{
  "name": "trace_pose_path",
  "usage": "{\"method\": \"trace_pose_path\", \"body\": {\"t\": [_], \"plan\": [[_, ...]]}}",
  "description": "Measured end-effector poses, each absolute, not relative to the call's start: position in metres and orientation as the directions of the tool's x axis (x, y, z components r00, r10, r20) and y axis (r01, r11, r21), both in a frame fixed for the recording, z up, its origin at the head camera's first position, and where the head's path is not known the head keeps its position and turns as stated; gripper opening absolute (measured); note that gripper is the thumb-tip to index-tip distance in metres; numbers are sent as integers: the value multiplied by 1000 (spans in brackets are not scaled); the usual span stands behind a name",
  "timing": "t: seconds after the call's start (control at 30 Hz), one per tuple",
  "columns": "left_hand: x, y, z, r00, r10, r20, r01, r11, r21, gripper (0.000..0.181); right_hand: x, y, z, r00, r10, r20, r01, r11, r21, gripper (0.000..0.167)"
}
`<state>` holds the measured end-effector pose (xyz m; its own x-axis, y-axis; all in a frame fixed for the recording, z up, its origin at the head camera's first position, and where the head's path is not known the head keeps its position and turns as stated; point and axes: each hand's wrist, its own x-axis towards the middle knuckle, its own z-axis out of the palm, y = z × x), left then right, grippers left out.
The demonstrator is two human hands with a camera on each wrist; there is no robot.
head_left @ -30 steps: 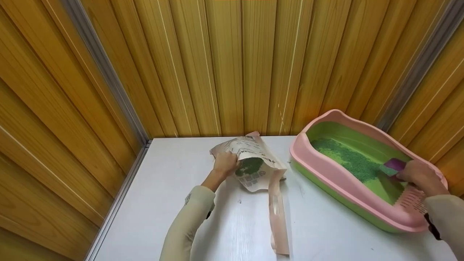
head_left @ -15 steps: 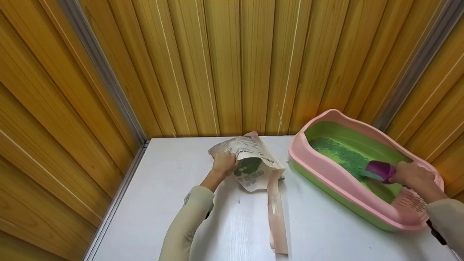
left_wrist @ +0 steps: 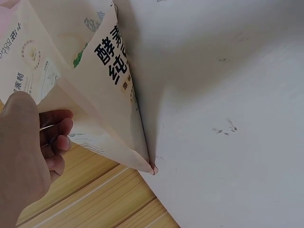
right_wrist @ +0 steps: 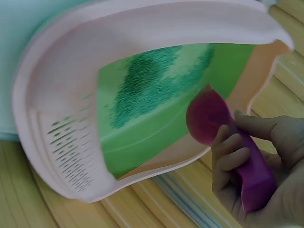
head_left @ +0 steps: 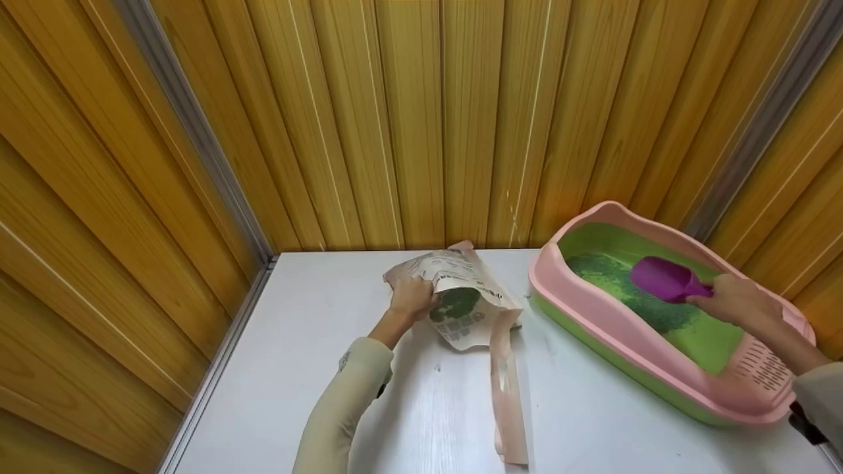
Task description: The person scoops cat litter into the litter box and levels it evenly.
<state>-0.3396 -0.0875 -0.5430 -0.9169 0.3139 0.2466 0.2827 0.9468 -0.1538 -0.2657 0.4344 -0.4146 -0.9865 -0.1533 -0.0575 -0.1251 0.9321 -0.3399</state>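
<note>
White tabletop (head_left: 263,395) — yellow wood-grain walls (head_left: 408,118).
Far centre: pale printed bag (head_left: 471,280), left hand (head_left: 411,297) pinching its edge; right: pink-and-green plastic tray (head_left: 612,313) — purple plastic scoop (head_left: 662,279) above, right hand (head_left: 744,303) gripping its handle.

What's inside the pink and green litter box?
Green litter granules lie inside the litter box. In the head view, the purple scoop and right hand hide what's behind them.

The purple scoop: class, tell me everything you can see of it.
The purple scoop looks like smooth plastic, with a wide, rounded bowl and a stout handle. The right hand grips the handle. It is held over the pink-rimmed tray, bowl pointing left in the head view. Whether the bowl holds anything is unclear.
</note>
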Motion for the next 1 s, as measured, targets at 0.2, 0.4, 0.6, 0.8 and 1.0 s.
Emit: {"method": "trace_pose_path", "body": {"t": [0.2,0.4,0.6,0.8,1.0], "plan": [[-343,-81,-541,-920,309,243,277,948,-156,32,-253,399,-392,-967,-187,-173,-51,806,-589,65],[-344,-82,-536,-919,301,255,263,949,-171,31,-236,342,-403,-885,-311,-345,74,639,-766,60],[-342,-84,-530,-919,292,264,268,955,-124,31,-221,290,-433,-742,-475,-472,174,543,-821,33],[-341,-83,-524,-923,277,267,258,960,-105,31,-222,240,-462,-697,-528,-485,243,463,-853,32],[-334,-81,-527,-927,273,255,250,961,-120,32,-229,194,-494,-685,-579,-443,377,239,-895,17]]}}
